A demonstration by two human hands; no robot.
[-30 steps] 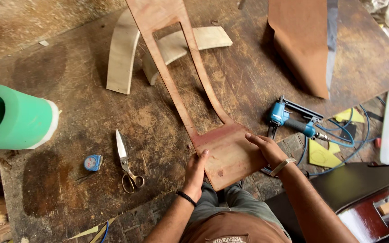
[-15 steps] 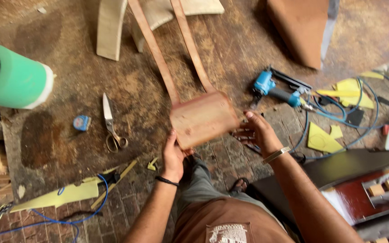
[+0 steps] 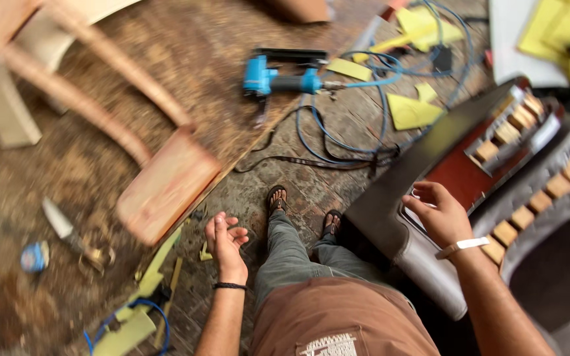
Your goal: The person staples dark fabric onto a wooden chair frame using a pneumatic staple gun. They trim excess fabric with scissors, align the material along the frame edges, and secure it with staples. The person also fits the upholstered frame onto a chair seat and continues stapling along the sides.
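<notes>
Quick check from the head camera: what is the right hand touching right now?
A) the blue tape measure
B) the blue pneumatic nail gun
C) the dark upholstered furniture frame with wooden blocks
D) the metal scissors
C: the right hand rests on the dark upholstered furniture frame; the left hand hangs empty.
</notes>
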